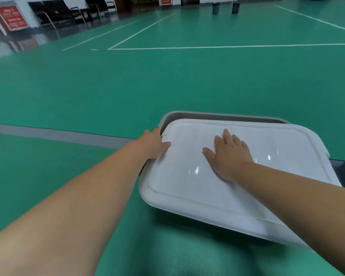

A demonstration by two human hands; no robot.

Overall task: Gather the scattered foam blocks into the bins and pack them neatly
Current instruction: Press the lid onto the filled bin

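1. Handling the lid (187, 184) of the bin (217, 114) is the step I judge to be in hand. Both sit at the lower right of the frame on the green floor (167, 76).
2. My left hand (154, 143) grips the lid's upper-left corner, thumb on top and fingers wrapped over the edge. My right hand (230, 154) lies flat on the middle of the lid, fingers spread and palm down.
3. I cannot tell whether the lid is going on or coming off. No foam blocks are in view, and the bin's inside is hidden.
4. If I am closing it, the next move calls for sliding the lid up-frame until it sits square with the rim, then pressing evenly. If I am opening it, I would lift from the gripped corner.
5. The lid is white and glossy, with rounded corners, a raised border and small glints of light. It lies askew, leaving the bin's grey far rim showing as a strip along its upper edge. I judge it to be thin plastic that may flex under one hand.
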